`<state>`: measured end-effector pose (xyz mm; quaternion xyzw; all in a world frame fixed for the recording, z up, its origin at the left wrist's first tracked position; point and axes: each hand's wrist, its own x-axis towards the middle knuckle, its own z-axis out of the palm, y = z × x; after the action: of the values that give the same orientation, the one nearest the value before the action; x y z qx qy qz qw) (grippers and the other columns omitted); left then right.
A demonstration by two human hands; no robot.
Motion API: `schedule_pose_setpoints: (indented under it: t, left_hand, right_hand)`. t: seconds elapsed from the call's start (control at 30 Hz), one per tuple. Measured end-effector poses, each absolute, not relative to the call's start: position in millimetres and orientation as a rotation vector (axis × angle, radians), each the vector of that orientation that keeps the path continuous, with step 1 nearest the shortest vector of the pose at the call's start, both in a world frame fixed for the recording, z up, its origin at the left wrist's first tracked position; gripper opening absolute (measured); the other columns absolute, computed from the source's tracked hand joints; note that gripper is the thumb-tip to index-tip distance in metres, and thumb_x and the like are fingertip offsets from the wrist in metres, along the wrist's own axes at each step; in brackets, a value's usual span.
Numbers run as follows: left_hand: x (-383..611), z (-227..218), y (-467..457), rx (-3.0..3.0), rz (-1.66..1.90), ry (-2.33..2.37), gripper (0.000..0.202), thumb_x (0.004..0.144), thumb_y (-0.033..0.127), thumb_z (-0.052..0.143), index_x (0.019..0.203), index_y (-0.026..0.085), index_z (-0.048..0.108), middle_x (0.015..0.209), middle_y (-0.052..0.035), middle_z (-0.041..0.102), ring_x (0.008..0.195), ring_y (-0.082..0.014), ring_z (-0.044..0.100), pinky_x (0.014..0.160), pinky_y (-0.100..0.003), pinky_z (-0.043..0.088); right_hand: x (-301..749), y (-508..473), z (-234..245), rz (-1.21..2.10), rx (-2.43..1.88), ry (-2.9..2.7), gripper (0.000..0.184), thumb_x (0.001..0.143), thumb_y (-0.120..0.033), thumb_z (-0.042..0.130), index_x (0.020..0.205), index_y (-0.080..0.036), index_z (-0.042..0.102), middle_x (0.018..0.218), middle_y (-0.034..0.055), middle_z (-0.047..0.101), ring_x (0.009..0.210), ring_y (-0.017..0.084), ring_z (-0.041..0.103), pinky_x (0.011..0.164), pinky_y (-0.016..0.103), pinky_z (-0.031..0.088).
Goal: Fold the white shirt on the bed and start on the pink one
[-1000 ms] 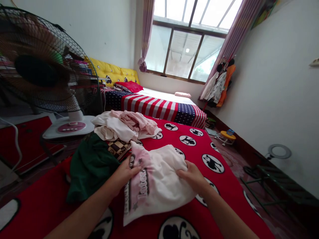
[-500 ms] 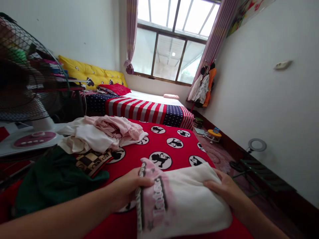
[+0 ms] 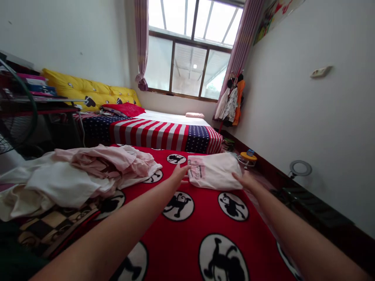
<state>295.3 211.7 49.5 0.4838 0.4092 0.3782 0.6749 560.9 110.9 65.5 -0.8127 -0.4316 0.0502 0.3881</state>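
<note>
Seen from the head camera, two bare arms reach straight out and far forward over a red blanket [image 3: 202,210] printed with at least eight round white medallions holding black monkey figures. One folded white-and-pink T-shirt [image 3: 213,171] lies flat on the blanket's far end, with printed lettering near its left edge. The left hand [image 3: 179,174] is open, its fingers [image 3: 186,168] spread and reaching the shirt's left edge. The right hand [image 3: 244,180] is open too, its fingers [image 3: 235,175] low and spread against the shirt's lower right corner. Neither hand pinches or gathers the cloth; they flank the shirt from either side.

To the left lies one heaped pile of pale pink and white clothes [image 3: 79,175], above a checkered brown-and-cream cloth [image 3: 49,228]. Beyond the blanket is a second bed with one flag-patterned cover [image 3: 146,134], one red pillow [image 3: 123,110], one small pink pillow [image 3: 195,115] and a long yellow tufted cushion [image 3: 88,88] along the wall. Two pink-striped curtains [image 3: 141,43] frame one window [image 3: 187,66]. Several garments [image 3: 231,103] hang in the corner, near a small yellow stool [image 3: 248,158]. A ring light [image 3: 300,168] stands by the right wall, and a fan's guard [image 3: 17,113] intrudes at the left edge.
</note>
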Motion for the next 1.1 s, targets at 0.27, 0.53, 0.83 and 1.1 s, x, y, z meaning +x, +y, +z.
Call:
schedule_pose_setpoints:
  t: [0.27,0.53,0.83,1.1]
  left_hand:
    - [247,-8,175,1.295,0.751,0.882,0.067,0.065,0.018,0.075,0.127,0.01,0.05,0.124,-0.0181,0.057,0.106,-0.0241,0.06,0.085,-0.029,0.049]
    - [151,20,103,1.695,0.554,0.844,0.039,0.068,0.022,0.068,0.107,0.017,0.07,0.095,-0.0091,0.07,0.08,-0.0235,0.066,0.073,-0.034,0.052]
    - [42,108,108,2.486,0.922,0.927,0.032,0.076,0.016,0.062,0.105,0.024,0.071,0.114,-0.0077,0.065,0.109,-0.0235,0.058,0.099,-0.034,0.041]
    - [-1,149,209,2.354,1.127,1.533,0.053,0.068,0.018,0.068,0.12,0.01,0.061,0.123,-0.0167,0.06,0.117,-0.0301,0.052,0.101,-0.035,0.037]
  right_hand:
    - [493,76,-16,-0.086,-2.211,-1.472,0.058,0.086,-0.041,0.048,0.135,-0.011,0.043,0.151,0.0189,0.028,0.141,0.031,0.019,0.109,0.053,0.024]
    - [356,22,-5,0.522,-1.652,-1.803,0.043,0.082,-0.045,0.051,0.115,-0.021,0.064,0.142,0.0126,0.045,0.13,0.026,0.044,0.109,0.04,0.034]
    - [294,-2,-35,0.319,-1.825,-1.969,0.044,0.078,-0.043,0.055,0.118,-0.026,0.062,0.147,0.0087,0.04,0.138,0.029,0.03,0.112,0.055,0.018]
    - [290,-4,-34,0.236,-1.819,-1.964,0.042,0.081,-0.045,0.053,0.117,-0.026,0.062,0.146,0.0081,0.041,0.138,0.029,0.031,0.112,0.053,0.022]
